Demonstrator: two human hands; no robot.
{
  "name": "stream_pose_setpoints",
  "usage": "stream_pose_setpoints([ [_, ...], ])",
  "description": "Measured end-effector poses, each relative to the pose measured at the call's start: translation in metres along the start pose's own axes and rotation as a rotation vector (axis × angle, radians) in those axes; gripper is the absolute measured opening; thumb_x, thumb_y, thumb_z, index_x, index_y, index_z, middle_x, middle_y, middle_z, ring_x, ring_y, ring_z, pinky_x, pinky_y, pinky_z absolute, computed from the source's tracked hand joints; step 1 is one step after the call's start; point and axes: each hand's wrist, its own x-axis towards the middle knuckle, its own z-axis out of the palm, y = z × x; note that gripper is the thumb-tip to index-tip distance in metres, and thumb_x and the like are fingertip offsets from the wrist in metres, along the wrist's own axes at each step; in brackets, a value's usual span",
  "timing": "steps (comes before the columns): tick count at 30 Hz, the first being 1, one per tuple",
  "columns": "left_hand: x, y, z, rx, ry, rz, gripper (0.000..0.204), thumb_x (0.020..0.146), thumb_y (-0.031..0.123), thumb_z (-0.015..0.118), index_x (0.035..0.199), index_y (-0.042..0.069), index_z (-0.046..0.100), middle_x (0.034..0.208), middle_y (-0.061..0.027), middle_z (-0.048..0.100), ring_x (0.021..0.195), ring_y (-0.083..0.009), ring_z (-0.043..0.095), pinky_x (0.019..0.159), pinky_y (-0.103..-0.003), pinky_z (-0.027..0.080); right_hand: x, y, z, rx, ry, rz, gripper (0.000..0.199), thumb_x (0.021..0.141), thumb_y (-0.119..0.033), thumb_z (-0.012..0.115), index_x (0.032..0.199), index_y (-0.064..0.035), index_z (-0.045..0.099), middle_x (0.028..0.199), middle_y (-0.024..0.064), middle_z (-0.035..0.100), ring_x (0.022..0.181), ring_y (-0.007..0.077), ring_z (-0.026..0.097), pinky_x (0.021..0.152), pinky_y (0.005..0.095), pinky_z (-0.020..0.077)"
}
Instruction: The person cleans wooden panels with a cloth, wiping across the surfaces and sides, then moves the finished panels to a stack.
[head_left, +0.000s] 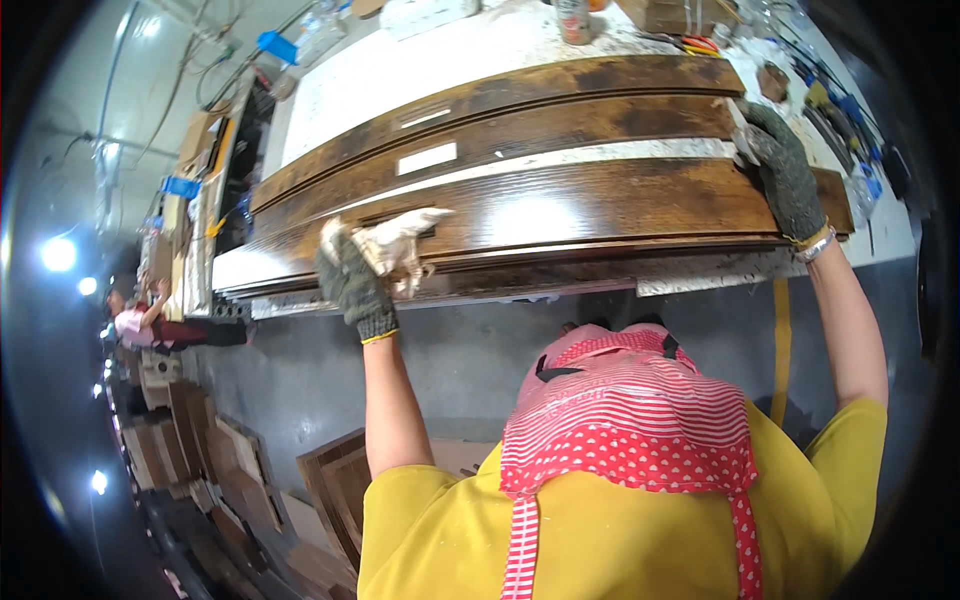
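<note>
My left hand, in a dark knit glove, grips a crumpled white rag and presses it on the near edge of a long dark-brown wooden panel. My right hand, also gloved, rests on the right end of the same glossy panel, fingers curled over its far corner. Behind it lie two more dark-stained wooden panels side by side on a white worktable.
Tools, bottles and small items crowd the table's far and right edges. Stacks of brown wooden pieces sit on the grey floor at lower left. Another person works at the far left. My striped red apron hangs below.
</note>
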Motion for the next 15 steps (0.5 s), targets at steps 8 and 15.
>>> stream_pose_setpoints([
  [8,-0.077,0.104,0.058,-0.075,-0.065,0.637,0.021,0.091,0.021,0.066,0.102,0.003,0.063,0.102,-0.014,0.063,0.093,-0.0295,0.061,0.084,-0.04,0.048,0.006,0.008,-0.006,-0.434,-0.044,-0.243,0.035,0.091,-0.013,0.064,0.123,-0.0002,0.06,0.116,0.0099,0.062,0.099,0.0183,0.06,0.087,0.0297,0.0518],
  [15,-0.064,0.108,0.049,-0.534,-0.216,-0.016,0.02,0.1,0.015,0.055,0.114,0.004,0.063,0.105,-0.0098,0.068,0.093,-0.0172,0.066,0.08,-0.031,0.055,0.002,-0.009,-0.053,0.011,-0.145,0.019,0.04,0.091,-0.024,0.064,0.125,-0.0025,0.058,0.107,0.0068,0.061,0.093,0.0153,0.059,0.084,0.0299,0.0514],
])
